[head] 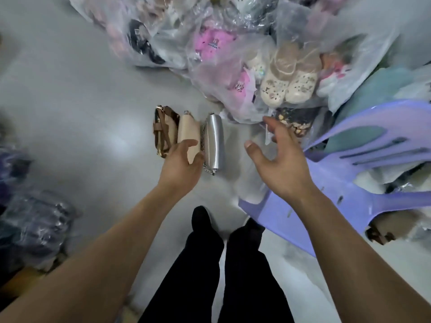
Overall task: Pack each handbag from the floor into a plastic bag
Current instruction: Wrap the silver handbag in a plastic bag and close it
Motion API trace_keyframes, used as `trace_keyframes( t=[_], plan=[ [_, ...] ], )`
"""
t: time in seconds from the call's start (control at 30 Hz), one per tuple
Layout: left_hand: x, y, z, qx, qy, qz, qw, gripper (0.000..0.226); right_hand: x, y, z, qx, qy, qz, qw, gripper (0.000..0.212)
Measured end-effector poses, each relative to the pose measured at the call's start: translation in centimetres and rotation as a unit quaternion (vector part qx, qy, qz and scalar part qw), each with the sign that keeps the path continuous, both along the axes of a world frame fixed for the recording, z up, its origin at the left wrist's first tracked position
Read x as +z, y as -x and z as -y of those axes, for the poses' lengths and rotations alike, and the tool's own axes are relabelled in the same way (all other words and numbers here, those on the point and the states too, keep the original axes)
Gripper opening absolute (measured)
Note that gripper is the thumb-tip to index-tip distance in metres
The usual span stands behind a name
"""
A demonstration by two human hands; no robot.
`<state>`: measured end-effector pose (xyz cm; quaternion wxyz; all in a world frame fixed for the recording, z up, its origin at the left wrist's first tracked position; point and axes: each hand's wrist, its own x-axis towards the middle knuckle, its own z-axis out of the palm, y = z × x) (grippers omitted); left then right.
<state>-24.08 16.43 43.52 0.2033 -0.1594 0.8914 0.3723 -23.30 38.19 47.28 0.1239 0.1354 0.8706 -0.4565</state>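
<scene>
Three handbags stand side by side on the grey floor: a brown one with straps [162, 131] on the left, a beige one [188, 131] in the middle, and a silver one with a chain [214, 142] on the right. My left hand [180, 165] reaches over the near end of the beige handbag, with its thumb over the bag and the fingers spread; whether it touches the bag I cannot tell. To the right of the silver bag my right hand [278, 159] hovers with spread fingers, holding nothing, above thin clear plastic [253, 183] lying on the floor.
A heap of clear plastic bags with shoes [286, 87] and pink items [210, 44] fills the back. A purple plastic chair [363, 169] lies tipped at the right. Dark bagged goods [35, 227] sit at the left. My black-trousered legs [224, 264] stand below.
</scene>
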Motion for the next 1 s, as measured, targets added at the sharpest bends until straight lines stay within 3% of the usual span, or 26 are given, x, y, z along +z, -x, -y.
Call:
trace_keyframes(
  t=[0.17, 0.33, 0.5, 0.7, 0.87, 1.0],
  plan=[
    [-15.1, 3.0, -2.4, 0.052, -0.006, 0.034, 0.998, 0.046, -13.6, 3.0, 1.3, 0.015, 0.026, -0.006, 1.000, 0.065],
    [-31.1, 6.4, -4.2, 0.084, 0.007, 0.058, 0.995, 0.065, -26.7, 5.1, 1.2, 0.007, 0.065, -0.011, 0.998, 0.064],
    [-41.5, 8.5, -4.8, 0.154, 0.006, 0.118, 0.981, 0.081, -34.8, 5.9, 1.0, -0.005, 0.069, -0.010, 0.998, 0.063],
    [-46.9, 8.4, -4.7, 0.213, -0.017, 0.171, 0.962, 0.093, -37.0, 5.6, 0.9, -0.008, 0.077, 0.006, 0.997, 0.062],
    [-45.5, 9.0, -4.6, 0.179, 0.052, 0.144, 0.972, 0.048, -36.6, 6.4, 0.5, -0.019, 0.061, 0.012, 0.998, 0.064],
    [-42.4, 8.7, -4.1, 0.192, 0.044, 0.125, 0.972, 0.041, -34.6, 6.8, 1.3, -0.026, 0.057, 0.030, 0.998, 0.061]
  ],
)
